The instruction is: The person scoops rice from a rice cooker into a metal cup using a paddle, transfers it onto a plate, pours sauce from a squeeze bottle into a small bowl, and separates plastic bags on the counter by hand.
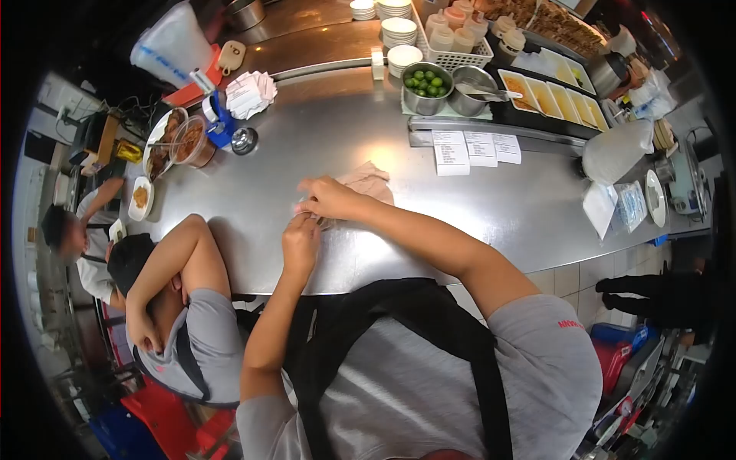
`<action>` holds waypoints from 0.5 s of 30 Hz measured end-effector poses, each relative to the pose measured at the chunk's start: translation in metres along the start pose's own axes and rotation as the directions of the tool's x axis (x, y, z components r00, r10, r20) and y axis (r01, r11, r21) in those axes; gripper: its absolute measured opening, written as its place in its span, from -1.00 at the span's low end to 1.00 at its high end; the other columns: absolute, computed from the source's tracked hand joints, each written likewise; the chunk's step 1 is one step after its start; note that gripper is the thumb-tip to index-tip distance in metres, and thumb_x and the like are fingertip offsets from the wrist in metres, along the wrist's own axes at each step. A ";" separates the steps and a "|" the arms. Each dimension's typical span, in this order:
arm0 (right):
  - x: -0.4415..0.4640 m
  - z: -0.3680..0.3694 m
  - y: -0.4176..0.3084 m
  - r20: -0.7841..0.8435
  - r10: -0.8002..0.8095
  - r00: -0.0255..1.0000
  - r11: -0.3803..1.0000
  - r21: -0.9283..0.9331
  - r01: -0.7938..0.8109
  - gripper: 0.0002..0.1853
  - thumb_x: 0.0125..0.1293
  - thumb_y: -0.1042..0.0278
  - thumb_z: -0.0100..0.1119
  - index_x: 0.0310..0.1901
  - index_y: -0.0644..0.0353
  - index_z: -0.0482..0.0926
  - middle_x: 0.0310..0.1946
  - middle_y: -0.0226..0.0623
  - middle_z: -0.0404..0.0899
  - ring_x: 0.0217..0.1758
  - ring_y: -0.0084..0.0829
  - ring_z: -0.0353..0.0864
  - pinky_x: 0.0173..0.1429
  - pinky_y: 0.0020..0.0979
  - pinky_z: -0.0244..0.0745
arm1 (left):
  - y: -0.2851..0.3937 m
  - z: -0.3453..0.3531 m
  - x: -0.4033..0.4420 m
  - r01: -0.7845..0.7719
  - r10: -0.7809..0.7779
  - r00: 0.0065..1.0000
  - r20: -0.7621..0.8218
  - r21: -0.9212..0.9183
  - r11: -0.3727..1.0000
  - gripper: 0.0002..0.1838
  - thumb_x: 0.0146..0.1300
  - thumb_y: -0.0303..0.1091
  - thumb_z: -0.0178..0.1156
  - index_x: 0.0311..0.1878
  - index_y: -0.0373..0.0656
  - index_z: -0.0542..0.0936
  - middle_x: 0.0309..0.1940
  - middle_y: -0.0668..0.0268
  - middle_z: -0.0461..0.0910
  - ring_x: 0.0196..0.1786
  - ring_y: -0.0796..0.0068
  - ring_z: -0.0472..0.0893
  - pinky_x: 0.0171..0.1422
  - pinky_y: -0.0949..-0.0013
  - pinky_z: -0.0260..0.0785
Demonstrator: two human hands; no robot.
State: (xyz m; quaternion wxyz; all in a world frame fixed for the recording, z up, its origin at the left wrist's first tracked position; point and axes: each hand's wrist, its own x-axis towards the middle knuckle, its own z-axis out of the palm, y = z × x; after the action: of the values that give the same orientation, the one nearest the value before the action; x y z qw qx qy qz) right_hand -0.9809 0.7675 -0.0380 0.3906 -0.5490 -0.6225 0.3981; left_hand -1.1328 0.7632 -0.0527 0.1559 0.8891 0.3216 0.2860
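At a steel bench (491,207), a worker's left hand (299,244) and right hand (331,198) meet beside a rumpled pinkish cloth (371,181), which lies on the metal just beyond the right wrist. Left fingers bend upward, right fingers curl above them; whether they pinch anything cannot be told. The handwork looks under way rather than finished, with both hands engaged; how much remains is unclear. Printed slips (451,153) line the far side.

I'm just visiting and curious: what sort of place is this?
Most likely a restaurant kitchen. Printed paper slips, perhaps order tickets, lie along a long metal counter; squeeze bottles stand in a white basket; and a metal pot holds small green fruits.
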 end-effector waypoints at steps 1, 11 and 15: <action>-0.008 0.001 0.004 -0.007 0.003 1.000 1.000 -0.005 -0.003 -0.68 0.03 0.30 0.19 -0.23 0.37 0.53 -0.48 0.05 0.56 -0.39 -0.13 0.59 -0.26 -0.28 0.46 | 0.001 -0.001 -0.001 0.086 -0.089 0.995 -0.048 -0.063 0.994 -0.93 -0.06 -0.59 0.12 -0.44 -0.36 0.54 -0.42 0.06 0.55 -0.35 0.09 0.56 -0.27 0.25 0.42; -0.038 0.010 0.021 0.102 0.244 0.964 0.744 0.618 -0.254 -0.58 0.15 0.51 0.10 0.09 0.26 0.39 -0.32 -0.25 0.55 -0.70 -0.65 0.35 -0.63 -0.60 0.28 | 0.019 0.013 -0.002 0.402 -0.439 0.895 -0.077 -0.289 0.869 -0.81 0.09 -0.58 0.13 -0.32 -0.28 0.29 -0.38 0.08 0.54 -0.36 0.22 0.59 -0.28 0.35 0.47; -0.037 0.030 0.021 -0.053 0.281 0.958 0.796 0.571 -0.202 -0.60 0.16 0.57 0.02 0.08 0.28 0.34 -0.39 -0.30 0.53 -0.69 -0.64 0.33 -0.64 -0.58 0.23 | 0.029 0.027 -0.011 0.392 -0.480 0.855 -0.195 -0.361 0.846 -0.80 0.10 -0.60 0.10 -0.28 -0.28 0.27 -0.31 0.07 0.47 -0.33 0.23 0.56 -0.25 0.36 0.46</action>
State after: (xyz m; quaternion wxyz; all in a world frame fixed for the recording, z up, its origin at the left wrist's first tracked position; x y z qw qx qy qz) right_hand -0.9976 0.7299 -0.0704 0.5213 -0.5111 -0.3751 0.5712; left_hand -1.1096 0.7321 -0.0648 0.3072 0.7068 0.4869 0.4110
